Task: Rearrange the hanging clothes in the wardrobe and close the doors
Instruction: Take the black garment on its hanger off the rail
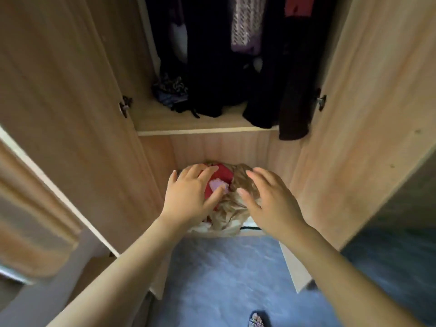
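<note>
1. The hanging clothes fill the upper part of the wardrobe, mostly dark garments with a knitted lilac piece among them. Their hems reach the shelf below, and one dark sleeve droops over its front edge.
2. Both hands are lower down, in the compartment under that shelf, over a loose pile of clothes.
3. The left hand lies flat on a red garment, fingers spread and nearly straight. The thumb touches a small pink piece, and nothing is gripped.
4. The right hand is spread the same way over the beige cloth, palm down and holding nothing (whether it presses or only hovers I cannot tell).
5. Flat, wide palms suit pushing a soft heap down and back. My guess is that the pile is being tucked inside the opening so that it will not foul the doors.
6. The left door and the right door both stand wide open, so closing is not yet begun.
7. The overhanging sleeve looks likely to catch in the right door unless it is lifted in first.
</note>
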`<act>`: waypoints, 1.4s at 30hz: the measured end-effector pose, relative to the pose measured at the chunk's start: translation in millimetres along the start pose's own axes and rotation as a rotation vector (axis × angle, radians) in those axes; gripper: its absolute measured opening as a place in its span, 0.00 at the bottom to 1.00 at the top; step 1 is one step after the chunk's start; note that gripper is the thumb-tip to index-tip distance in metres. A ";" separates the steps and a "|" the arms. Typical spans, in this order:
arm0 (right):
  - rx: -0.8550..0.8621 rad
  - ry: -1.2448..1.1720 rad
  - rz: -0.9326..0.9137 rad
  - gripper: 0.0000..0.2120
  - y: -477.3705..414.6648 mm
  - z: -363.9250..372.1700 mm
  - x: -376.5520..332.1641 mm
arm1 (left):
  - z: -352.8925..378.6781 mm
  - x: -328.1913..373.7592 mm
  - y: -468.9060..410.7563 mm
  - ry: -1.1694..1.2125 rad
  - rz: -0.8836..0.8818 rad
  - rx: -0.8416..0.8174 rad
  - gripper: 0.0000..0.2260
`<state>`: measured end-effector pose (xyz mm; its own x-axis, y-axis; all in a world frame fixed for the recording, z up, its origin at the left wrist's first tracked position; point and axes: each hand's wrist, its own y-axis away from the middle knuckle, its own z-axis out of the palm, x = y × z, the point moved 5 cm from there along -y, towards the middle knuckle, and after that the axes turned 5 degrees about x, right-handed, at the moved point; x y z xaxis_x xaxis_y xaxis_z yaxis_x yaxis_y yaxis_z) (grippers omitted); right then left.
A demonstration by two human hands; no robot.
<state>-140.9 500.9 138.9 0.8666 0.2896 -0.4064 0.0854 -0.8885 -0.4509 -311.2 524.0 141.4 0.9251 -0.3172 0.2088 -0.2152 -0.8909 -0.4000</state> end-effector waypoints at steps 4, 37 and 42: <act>0.046 -0.008 -0.147 0.27 -105.4 -4.4 -20.2 | -37.0 -32.0 -83.6 -0.080 0.014 0.115 0.30; 1.006 0.552 -0.581 0.24 -818.6 -268.8 -185.2 | -304.3 -178.7 -739.1 0.134 0.251 0.721 0.32; 0.994 0.646 -0.385 0.26 -862.6 -300.0 -203.8 | -334.2 -184.9 -792.7 0.258 0.311 0.766 0.28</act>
<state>-243.7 1101.4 849.1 0.9749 -0.0070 0.2225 0.2219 -0.0489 -0.9738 -416.2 1180.2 718.1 0.7391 -0.6569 0.1489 -0.0910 -0.3164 -0.9442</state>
